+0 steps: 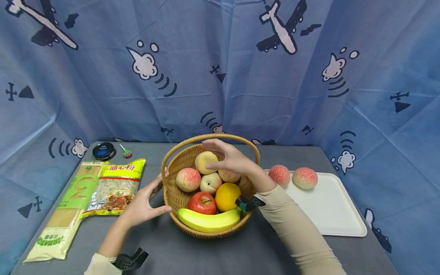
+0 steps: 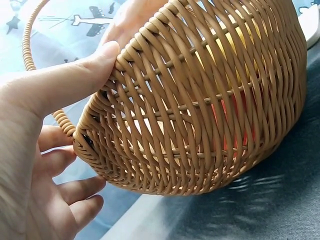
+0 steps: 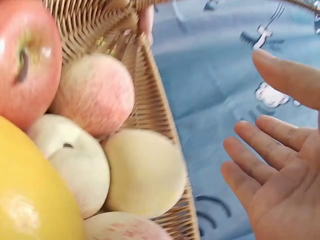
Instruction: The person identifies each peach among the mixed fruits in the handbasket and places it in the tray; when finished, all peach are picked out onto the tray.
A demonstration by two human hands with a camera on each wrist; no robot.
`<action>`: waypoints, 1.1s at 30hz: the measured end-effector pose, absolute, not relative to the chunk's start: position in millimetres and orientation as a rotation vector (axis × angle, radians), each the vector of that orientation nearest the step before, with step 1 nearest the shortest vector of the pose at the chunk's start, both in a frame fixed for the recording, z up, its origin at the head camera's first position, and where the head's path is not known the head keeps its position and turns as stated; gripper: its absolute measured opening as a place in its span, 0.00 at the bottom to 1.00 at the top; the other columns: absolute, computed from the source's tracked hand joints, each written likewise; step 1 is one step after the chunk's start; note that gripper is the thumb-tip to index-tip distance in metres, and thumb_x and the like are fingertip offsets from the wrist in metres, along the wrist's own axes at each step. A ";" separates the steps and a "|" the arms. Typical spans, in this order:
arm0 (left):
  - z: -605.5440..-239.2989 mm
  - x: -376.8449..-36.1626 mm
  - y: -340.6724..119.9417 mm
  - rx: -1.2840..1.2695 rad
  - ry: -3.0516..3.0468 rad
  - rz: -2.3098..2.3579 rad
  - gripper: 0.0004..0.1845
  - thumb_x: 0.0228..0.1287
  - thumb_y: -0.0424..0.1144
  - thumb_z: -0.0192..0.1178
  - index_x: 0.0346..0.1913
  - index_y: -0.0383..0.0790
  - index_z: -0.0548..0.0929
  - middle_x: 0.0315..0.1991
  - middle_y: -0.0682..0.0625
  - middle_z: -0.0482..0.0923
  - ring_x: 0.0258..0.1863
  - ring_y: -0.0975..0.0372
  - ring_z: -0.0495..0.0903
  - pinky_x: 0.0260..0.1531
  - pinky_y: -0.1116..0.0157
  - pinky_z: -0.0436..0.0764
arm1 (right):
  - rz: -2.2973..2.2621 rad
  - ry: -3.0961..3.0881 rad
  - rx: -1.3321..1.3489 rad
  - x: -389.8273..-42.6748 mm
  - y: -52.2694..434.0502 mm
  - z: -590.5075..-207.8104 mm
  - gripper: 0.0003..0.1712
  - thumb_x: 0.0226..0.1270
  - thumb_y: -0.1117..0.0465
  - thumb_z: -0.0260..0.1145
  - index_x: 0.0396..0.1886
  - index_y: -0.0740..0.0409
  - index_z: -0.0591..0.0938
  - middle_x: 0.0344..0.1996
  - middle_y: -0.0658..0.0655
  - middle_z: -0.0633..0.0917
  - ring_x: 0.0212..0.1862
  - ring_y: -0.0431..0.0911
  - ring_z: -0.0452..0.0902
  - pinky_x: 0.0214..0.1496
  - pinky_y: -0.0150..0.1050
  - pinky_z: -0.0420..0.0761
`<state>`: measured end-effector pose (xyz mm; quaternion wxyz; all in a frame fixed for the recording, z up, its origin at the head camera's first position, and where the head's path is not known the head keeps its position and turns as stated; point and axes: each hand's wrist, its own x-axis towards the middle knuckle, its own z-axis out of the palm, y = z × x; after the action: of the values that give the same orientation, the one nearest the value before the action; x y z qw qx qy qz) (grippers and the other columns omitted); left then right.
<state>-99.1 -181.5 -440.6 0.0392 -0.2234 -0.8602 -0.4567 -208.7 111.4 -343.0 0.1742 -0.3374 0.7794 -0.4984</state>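
Note:
A wicker basket (image 1: 203,233) with an arched handle (image 1: 209,136) stands mid-table, filled with fruit. At its front lies a banana (image 1: 209,221), behind it a red apple (image 1: 202,203) and a yellow-orange round fruit (image 1: 227,196). Several peaches (image 1: 188,179) fill the back. My left hand (image 1: 144,202) is spread at the basket's left side; in the left wrist view its straight thumb (image 2: 85,75) touches the rim and the loosely bent fingers lie near the handle's base. Over the back peaches, my right hand (image 1: 231,157) reaches in empty, its palm and spread fingers showing in the right wrist view.
On the right, a white tray (image 1: 326,206) bears two reddish peaches (image 1: 305,178) near its back edge. To the left lie a long noodle pack (image 1: 65,214), a yellow pasta bag (image 1: 117,187), a lollipop (image 1: 127,152) and a round dark case (image 1: 104,151). Patterned blue curtains surround the table.

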 end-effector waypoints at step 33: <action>-439.5 -100.1 -179.3 -0.676 -2.640 -1.414 0.50 0.47 0.38 0.74 0.73 0.43 0.58 0.74 0.41 0.52 0.70 0.48 0.58 0.63 0.78 0.61 | -1.135 2.350 -0.712 -262.4 94.0 -382.2 0.32 0.59 0.59 0.70 0.63 0.60 0.71 0.62 0.59 0.75 0.64 0.52 0.68 0.68 0.46 0.68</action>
<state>-100.1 -179.3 -439.5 0.0354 -0.2201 -0.8593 -0.4603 -262.4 94.0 -382.2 0.2163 -0.2570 0.8482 -0.4096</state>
